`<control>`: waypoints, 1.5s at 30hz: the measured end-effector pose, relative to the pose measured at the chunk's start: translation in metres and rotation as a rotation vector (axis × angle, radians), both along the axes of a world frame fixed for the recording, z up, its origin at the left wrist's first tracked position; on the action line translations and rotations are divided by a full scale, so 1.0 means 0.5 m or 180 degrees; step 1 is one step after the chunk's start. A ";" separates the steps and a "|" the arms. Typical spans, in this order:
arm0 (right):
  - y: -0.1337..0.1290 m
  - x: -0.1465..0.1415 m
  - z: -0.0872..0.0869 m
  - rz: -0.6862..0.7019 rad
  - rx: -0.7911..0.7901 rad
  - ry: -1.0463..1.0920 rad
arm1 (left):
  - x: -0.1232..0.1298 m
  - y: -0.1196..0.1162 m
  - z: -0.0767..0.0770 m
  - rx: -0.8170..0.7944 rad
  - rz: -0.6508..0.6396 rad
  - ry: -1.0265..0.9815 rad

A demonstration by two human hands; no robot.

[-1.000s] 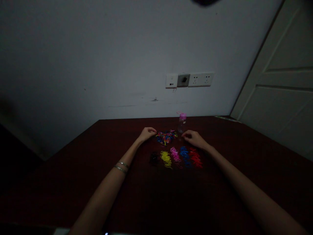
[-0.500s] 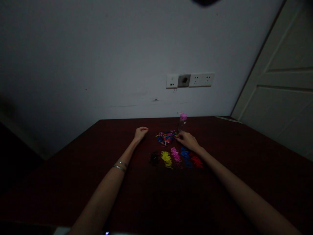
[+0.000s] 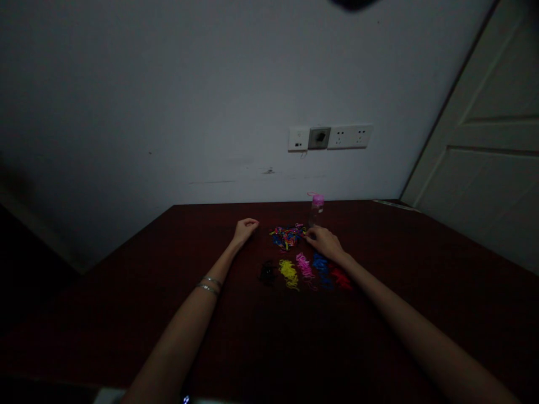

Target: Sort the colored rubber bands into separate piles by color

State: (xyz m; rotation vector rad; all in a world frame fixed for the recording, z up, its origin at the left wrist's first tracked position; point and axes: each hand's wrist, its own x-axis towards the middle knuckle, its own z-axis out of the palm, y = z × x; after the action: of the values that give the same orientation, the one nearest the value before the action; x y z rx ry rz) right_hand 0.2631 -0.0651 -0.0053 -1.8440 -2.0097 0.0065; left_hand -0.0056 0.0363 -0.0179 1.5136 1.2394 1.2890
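Observation:
A mixed heap of coloured bands (image 3: 287,237) lies on the dark red table. My right hand (image 3: 323,241) is at the heap's right edge, fingertips pinched together; whatever is between them is too small to make out. Left of the heap my left hand (image 3: 246,229) rests on the table with its fingers curled closed, touching no bands. Nearer to me is a row of single-colour piles: black (image 3: 267,272), yellow (image 3: 288,274), pink (image 3: 305,265), blue (image 3: 322,270) and red (image 3: 341,278). The red pile lies partly beside my right wrist.
A clear bottle with a pink cap (image 3: 318,206) stands behind my right hand. The table (image 3: 202,216) meets a pale wall carrying sockets (image 3: 349,136). At the right is a white door (image 3: 492,151); a flat strip (image 3: 396,205) lies at the table's back right.
The whole view has shifted slightly, moving the scene a little to the right. Both hands keep nearly the same places and poses; the piles look unchanged.

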 end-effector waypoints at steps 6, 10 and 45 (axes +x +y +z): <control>0.001 0.008 0.001 0.0016 0.0063 0.0151 | 0.001 -0.005 0.004 -0.0004 -0.0121 -0.0053; 0.000 0.015 0.007 0.0075 0.0194 0.0240 | 0.002 -0.013 0.009 -0.0032 -0.0151 -0.0039; -0.076 0.179 0.046 0.0979 -0.1192 0.0928 | -0.001 -0.005 -0.007 0.0078 -0.0212 0.0286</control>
State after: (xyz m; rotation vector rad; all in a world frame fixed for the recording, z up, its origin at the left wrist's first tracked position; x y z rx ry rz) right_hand 0.3526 -0.1029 0.0178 -1.5938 -2.1572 0.7404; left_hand -0.0060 0.0337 -0.0214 1.6322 1.2230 1.2085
